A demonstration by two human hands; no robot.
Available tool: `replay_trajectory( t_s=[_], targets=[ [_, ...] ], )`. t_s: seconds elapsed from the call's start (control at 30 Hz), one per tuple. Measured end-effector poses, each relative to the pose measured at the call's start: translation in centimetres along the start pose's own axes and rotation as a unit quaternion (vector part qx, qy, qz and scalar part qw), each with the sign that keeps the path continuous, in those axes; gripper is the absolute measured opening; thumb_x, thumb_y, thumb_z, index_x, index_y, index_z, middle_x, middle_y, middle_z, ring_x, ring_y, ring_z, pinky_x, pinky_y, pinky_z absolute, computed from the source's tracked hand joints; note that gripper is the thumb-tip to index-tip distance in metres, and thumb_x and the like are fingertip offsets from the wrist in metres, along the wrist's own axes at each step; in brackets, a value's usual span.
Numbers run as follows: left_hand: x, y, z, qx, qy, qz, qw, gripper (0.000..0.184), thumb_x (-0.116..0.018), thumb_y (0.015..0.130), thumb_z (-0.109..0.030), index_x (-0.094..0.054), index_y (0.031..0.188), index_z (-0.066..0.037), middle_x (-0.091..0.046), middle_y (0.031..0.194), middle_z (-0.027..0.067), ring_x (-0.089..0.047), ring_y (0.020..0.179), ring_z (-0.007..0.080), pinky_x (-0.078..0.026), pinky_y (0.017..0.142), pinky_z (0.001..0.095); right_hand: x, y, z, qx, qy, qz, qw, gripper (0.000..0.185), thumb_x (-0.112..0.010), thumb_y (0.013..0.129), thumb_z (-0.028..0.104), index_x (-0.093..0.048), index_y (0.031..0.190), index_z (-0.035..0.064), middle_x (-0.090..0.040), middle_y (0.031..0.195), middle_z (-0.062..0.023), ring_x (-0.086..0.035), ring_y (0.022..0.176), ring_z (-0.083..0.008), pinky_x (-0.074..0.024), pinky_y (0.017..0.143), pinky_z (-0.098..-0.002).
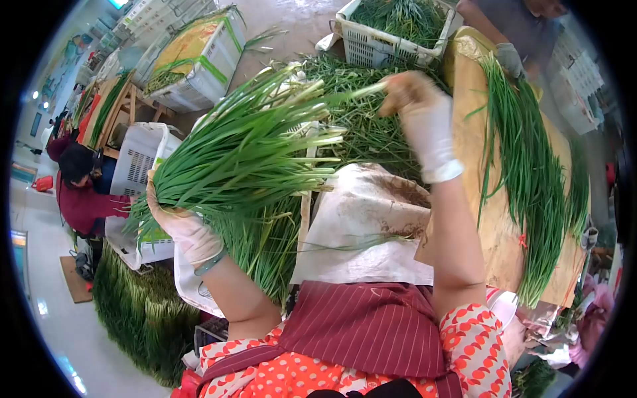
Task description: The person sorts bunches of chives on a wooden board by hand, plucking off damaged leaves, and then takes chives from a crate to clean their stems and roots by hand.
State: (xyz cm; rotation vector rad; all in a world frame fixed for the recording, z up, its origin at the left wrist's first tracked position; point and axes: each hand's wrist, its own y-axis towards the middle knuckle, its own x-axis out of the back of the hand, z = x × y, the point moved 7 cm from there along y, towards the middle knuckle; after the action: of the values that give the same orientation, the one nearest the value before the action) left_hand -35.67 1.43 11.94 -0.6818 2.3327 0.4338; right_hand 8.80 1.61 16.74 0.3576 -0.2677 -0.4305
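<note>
My left hand (184, 232), in a white glove, is closed around the leafy end of a big bunch of garlic chives (245, 156). The bunch is raised and fans out to the right, its pale stem ends loose. Further right, my gloved right hand (419, 109) is smeared by motion, with its fingers pinched on the end of a few chive stalks (361, 91) stretching from the bunch. A soiled white cloth (358, 229) covers my lap below the hands. Loose chive trimmings (378, 136) lie heaped behind the bunch.
On the right, a wooden board (494, 245) carries long chives (531, 199); a co-worker's gloved hand (509, 60) touches them. A white crate (391, 50) of greens stands behind. To the left are white crates (142, 159), another person (79, 179) and standing chive bundles (136, 315).
</note>
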Motion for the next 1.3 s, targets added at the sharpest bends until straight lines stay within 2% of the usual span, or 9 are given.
replay_trajectory(
  t_s=[0.2,0.33,0.4,0.53,0.6,0.7,0.73,1.1,1.3],
  targets=[
    [5.4,2.9,-0.8,0.012,-0.069,-0.044,0.997,0.029,-0.048,0.091,-0.014,-0.057,0.115,0.000,-0.061,0.112,0.0153,-0.061,0.097,0.0236,-0.051,0.089,0.0400,13.5,5.5,-4.4,0.054,0.062,-0.268,0.960,0.017,-0.057,0.090,0.019,-0.064,0.100,0.0075,-0.068,0.076,-0.0063,-0.063,0.069,-0.0127,-0.0490,0.063,-0.0271],
    [5.7,3.3,-0.8,0.017,-0.093,-0.020,0.995,0.026,-0.048,0.091,-0.014,-0.059,0.109,0.001,-0.062,0.109,0.0141,-0.060,0.097,0.0235,-0.051,0.087,0.0393,8.0,3.6,-5.1,-0.110,-0.495,-0.097,0.856,0.020,-0.057,0.089,0.020,-0.067,0.106,0.0172,-0.069,0.090,-0.0076,-0.066,0.075,-0.0195,-0.0516,0.072,-0.0338],
    [6.3,4.0,-0.2,0.059,-0.151,0.022,0.987,0.027,-0.047,0.091,-0.014,-0.058,0.110,0.001,-0.062,0.109,0.0137,-0.060,0.098,0.0235,-0.051,0.088,0.0395,1.3,1.3,-4.9,0.070,-0.261,0.021,0.963,0.025,-0.056,0.090,0.021,-0.065,0.109,0.0072,-0.067,0.103,-0.0117,-0.065,0.089,-0.0207,-0.0497,0.079,-0.0310],
    [4.2,3.0,-0.9,-0.052,0.051,0.079,0.994,0.027,-0.045,0.092,-0.015,-0.058,0.110,0.001,-0.062,0.110,0.0119,-0.060,0.098,0.0223,-0.048,0.091,0.0396,-10.4,-5.8,0.6,0.096,-0.112,0.299,0.943,0.030,-0.070,0.078,0.017,-0.067,0.106,0.0081,-0.068,0.090,-0.0087,-0.062,0.084,-0.0169,-0.0410,0.095,-0.0332],
    [2.9,2.4,-2.2,-0.166,0.258,0.101,0.946,0.027,-0.045,0.092,-0.016,-0.057,0.111,0.001,-0.061,0.111,0.0111,-0.060,0.098,0.0217,-0.047,0.092,0.0393,-11.1,-6.3,-0.7,0.053,0.010,0.274,0.960,0.023,-0.071,0.076,0.014,-0.070,0.097,0.0073,-0.068,0.086,-0.0079,-0.061,0.083,-0.0175,-0.0332,0.100,-0.0366],
    [5.7,4.3,-0.2,0.094,-0.126,-0.011,0.988,0.033,-0.045,0.093,-0.020,-0.048,0.120,0.000,-0.057,0.120,0.0092,-0.056,0.106,0.0176,-0.043,0.096,0.0358,-9.2,-6.1,0.9,0.049,0.098,0.258,0.960,0.018,-0.070,0.076,0.011,-0.071,0.092,0.0057,-0.068,0.089,-0.0085,-0.060,0.090,-0.0193,-0.0325,0.099,-0.0376],
    [3.8,2.6,-1.3,-0.066,0.079,0.055,0.993,0.033,-0.044,0.094,-0.020,-0.048,0.121,0.000,-0.056,0.121,0.0101,-0.055,0.107,0.0185,-0.043,0.097,0.0347,-8.2,-5.7,2.6,0.129,-0.023,0.277,0.952,0.019,-0.070,0.075,0.009,-0.071,0.094,0.0048,-0.068,0.092,-0.0092,-0.059,0.096,-0.0207,-0.0388,0.093,-0.0355],
    [0.6,1.7,-0.6,-0.125,0.180,0.080,0.972,0.029,-0.053,0.090,-0.013,-0.053,0.116,0.000,-0.060,0.114,0.0143,-0.059,0.101,0.0222,-0.048,0.093,0.0348,-5.8,-4.5,0.8,-0.171,0.134,0.196,0.956,0.014,-0.065,0.085,0.011,-0.066,0.090,-0.0022,-0.066,0.075,-0.0058,-0.059,0.070,-0.0100,-0.0461,0.067,-0.0212],
    [2.7,4.1,0.5,0.000,0.023,0.023,0.999,0.028,-0.054,0.090,-0.016,-0.054,0.113,0.000,-0.060,0.115,0.0136,-0.059,0.102,0.0203,-0.047,0.094,0.0339,-6.3,-4.5,-0.8,-0.156,0.206,0.192,0.947,0.029,-0.055,0.092,0.026,-0.069,0.090,0.0013,-0.065,0.073,-0.0047,-0.057,0.069,-0.0089,-0.0446,0.070,-0.0226]
  ],
)
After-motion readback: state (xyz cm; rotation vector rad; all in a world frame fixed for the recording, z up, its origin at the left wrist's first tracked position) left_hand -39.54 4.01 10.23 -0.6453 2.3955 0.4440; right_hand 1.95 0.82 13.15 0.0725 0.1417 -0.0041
